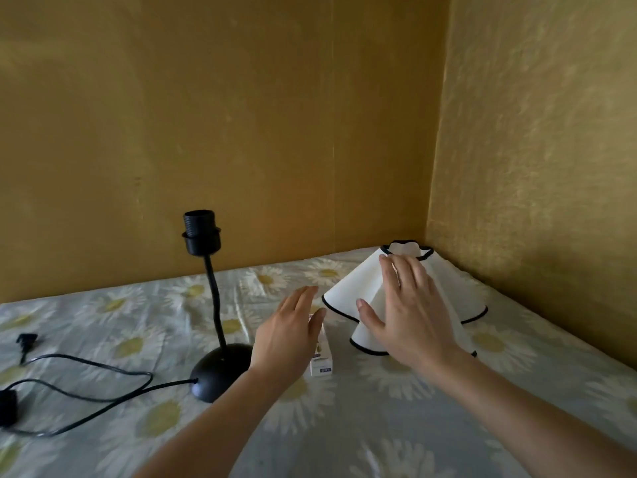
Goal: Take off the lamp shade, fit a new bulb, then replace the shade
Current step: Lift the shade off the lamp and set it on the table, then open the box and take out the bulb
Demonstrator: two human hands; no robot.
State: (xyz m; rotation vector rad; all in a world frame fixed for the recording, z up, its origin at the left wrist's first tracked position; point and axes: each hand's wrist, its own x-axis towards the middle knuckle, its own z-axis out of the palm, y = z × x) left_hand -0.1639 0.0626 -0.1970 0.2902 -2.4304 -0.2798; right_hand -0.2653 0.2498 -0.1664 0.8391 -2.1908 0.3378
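On the bed (396,419) with the daisy sheet, the white lamp shade (348,298) with black trim sits off the lamp, at about 3 o'clock from the black lamp base (217,370), whose socket (201,232) on top has no bulb. The right hand (406,305) lies flat on the shade with fingers spread apart, gripping nothing. The left hand (289,332) is open too, fingers loose, over a small white bulb box (321,363) that lies between base and shade.

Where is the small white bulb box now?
The bulb box lies on the bedsheet, between the lamp base and the shade, under the left hand.
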